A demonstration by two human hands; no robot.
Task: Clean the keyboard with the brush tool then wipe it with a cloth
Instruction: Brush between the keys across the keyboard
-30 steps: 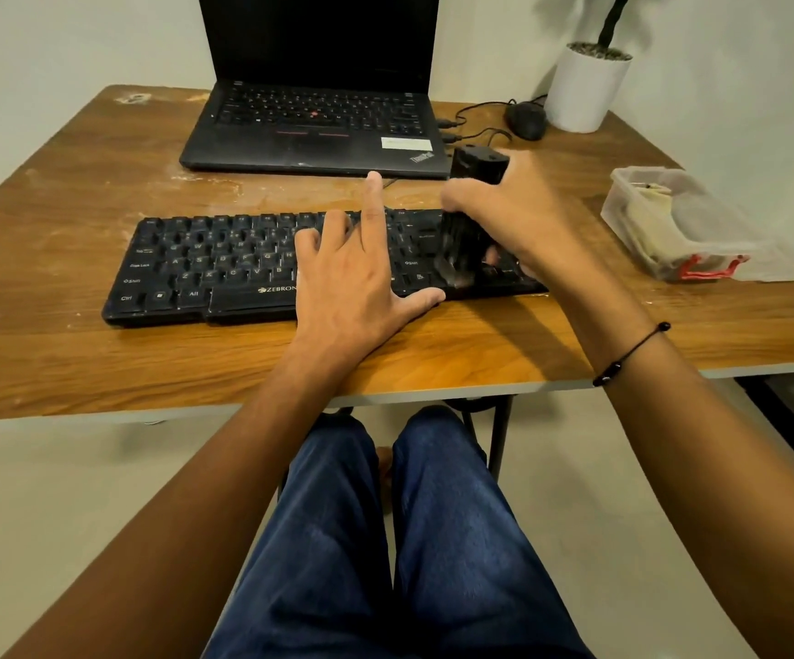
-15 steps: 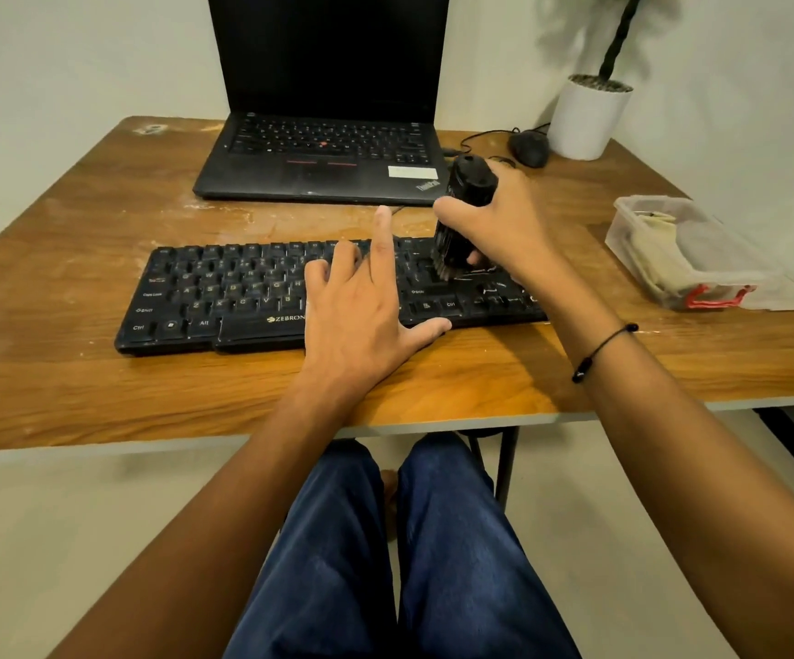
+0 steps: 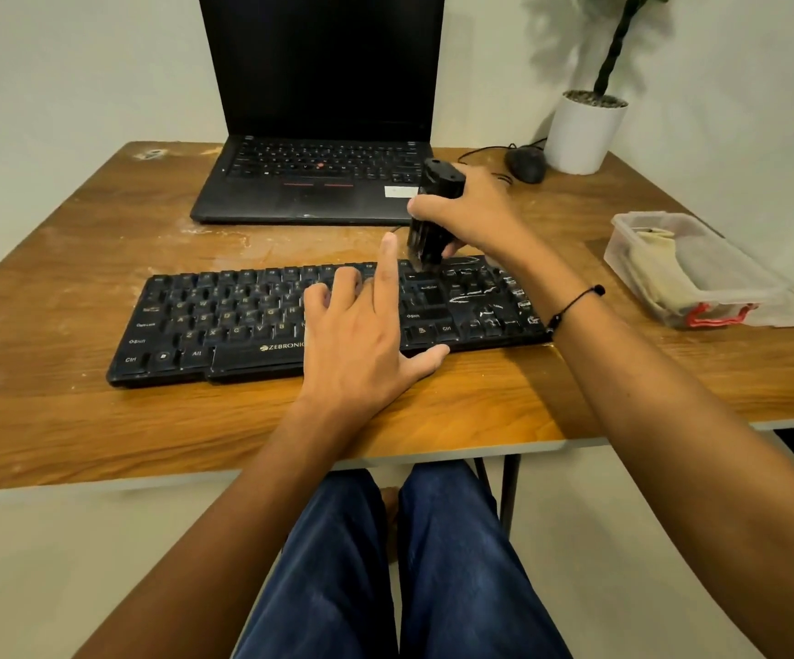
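Observation:
A black keyboard (image 3: 224, 321) lies across the wooden table (image 3: 100, 430), with pale scuffs on its right-hand keys. My left hand (image 3: 362, 335) rests flat on the keyboard's middle, fingers spread and straight. My right hand (image 3: 476, 211) grips a black brush tool (image 3: 435, 206) held upright, its bristles touching the keyboard's far edge near the upper right keys. A beige cloth (image 3: 656, 273) lies folded inside a clear plastic box (image 3: 737, 297) at the right.
A black laptop (image 3: 319, 111) stands open behind the keyboard. A black mouse (image 3: 526, 164) with its cable and a white plant pot (image 3: 583, 133) sit at the back right corner. My legs in blue trousers (image 3: 385, 573) are under the table's near edge.
My right hand has moved the brush from the keyboard's near right keys up to its far edge. My left hand stays on the keyboard. The view has tilted up.

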